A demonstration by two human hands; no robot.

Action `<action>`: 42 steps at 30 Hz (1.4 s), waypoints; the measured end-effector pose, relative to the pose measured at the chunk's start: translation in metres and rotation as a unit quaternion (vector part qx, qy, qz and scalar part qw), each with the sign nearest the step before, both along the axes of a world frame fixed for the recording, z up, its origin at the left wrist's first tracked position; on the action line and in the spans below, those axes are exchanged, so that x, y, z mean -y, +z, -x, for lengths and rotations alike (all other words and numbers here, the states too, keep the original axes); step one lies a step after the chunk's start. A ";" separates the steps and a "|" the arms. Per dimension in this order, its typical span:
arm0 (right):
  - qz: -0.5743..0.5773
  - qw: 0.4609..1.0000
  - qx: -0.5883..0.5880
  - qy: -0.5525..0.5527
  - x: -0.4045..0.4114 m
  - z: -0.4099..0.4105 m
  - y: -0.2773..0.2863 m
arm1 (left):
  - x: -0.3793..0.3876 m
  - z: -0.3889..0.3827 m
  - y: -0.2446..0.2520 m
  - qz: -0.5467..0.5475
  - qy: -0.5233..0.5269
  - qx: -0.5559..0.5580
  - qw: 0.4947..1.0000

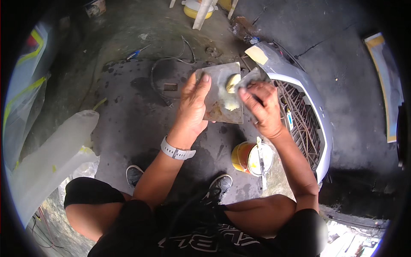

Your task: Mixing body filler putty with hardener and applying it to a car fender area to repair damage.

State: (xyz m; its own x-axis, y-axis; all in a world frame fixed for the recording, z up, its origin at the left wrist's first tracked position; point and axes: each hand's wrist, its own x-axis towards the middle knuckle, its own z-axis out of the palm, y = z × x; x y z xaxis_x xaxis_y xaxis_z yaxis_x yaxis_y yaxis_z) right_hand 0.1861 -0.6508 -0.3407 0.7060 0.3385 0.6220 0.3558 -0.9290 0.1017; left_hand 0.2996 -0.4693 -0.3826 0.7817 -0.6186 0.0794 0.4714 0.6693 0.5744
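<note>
My left hand (195,102) grips a flat, greyish mixing board (221,96) by its left edge, thumb on top. Pale yellow body filler (233,83) lies in a mound near the board's right edge, with a smaller smear below it. Pinched in my right hand (263,107) is a thin, flat grey spreader (252,77), held close beside the mound; whether it touches the filler I cannot tell. Below my hands, an orange and yellow can (241,157) stands on the floor, a smeared stick or spatula (262,163) lying across its pale lid.
A silver car bumper (316,112) with a pale patch curves along the right. A cable (154,75) and a blue-handled tool (135,54) lie on the floor ahead. Plastic sheeting (57,147) hangs at the left. A taped panel (383,86) is at the far right.
</note>
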 end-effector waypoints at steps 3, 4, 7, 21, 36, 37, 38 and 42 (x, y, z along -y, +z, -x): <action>-0.056 0.995 -0.046 -0.076 0.011 0.001 0.013 | -0.002 0.002 0.006 0.028 -0.004 -0.051 0.998; -0.081 0.993 -0.021 -0.079 0.007 0.003 0.015 | 0.000 0.002 0.008 0.009 0.016 -0.020 1.000; -0.077 0.993 -0.021 -0.081 -0.018 0.000 0.043 | 0.002 0.000 -0.001 -0.038 0.074 0.070 0.994; 0.038 0.984 -0.148 -0.091 -0.055 -0.005 0.059 | 0.005 -0.003 -0.010 -0.177 0.176 0.233 0.940; -0.001 0.985 -0.163 -0.055 -0.064 0.007 0.072 | 0.008 -0.008 -0.015 -0.116 0.141 0.173 0.968; -0.033 0.988 -0.143 -0.043 -0.065 0.008 0.077 | 0.007 -0.006 -0.015 -0.101 0.122 0.151 0.976; -0.031 0.991 -0.115 -0.056 -0.065 0.003 0.078 | 0.004 -0.005 -0.014 -0.054 0.084 0.090 0.991; -0.013 0.999 -0.034 0.003 -0.025 -0.002 0.029 | 0.008 0.002 -0.004 0.060 -0.044 -0.077 0.994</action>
State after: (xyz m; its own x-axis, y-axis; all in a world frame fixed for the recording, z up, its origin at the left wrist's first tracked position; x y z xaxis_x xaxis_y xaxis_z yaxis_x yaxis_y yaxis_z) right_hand 0.1885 -0.6261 -0.3120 0.7447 0.3274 0.5816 0.3668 -0.9288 0.0532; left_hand 0.2977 -0.4773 -0.3862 0.7333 -0.6787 0.0401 0.6073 0.6804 0.4103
